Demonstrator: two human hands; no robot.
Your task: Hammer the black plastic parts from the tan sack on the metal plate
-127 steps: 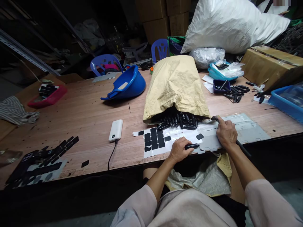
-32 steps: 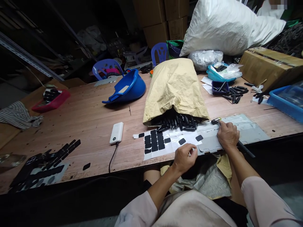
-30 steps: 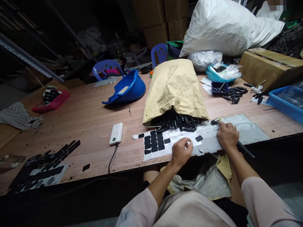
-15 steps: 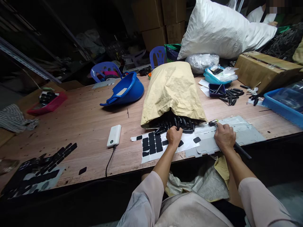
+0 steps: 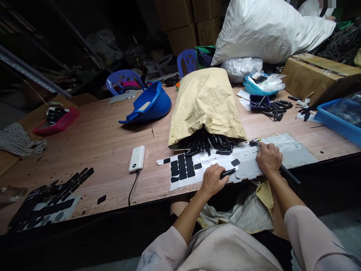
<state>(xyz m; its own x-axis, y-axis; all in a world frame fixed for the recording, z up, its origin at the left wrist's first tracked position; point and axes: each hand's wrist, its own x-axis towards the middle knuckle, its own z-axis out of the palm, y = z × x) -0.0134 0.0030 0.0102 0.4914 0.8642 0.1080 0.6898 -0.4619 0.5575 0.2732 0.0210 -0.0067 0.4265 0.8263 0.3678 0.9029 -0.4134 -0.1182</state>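
Currently pinching 1 black piece (image 5: 228, 173) in left hand (image 5: 213, 178) at left end of grey board (image 5: 251, 168), gripping hammer (image 5: 254, 142) in right hand (image 5: 269, 159); possibly risking bruising left hand if swinging off-line, or dropping piece past table (image 5: 155, 182) edge if loosening pinch.

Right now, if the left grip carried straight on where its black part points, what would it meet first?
Probably the right grip: the black part in the left grip points that way across the grey board, though depth is unclear.

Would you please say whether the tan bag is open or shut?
The tan bag is open: black pieces show in its gaping near end.
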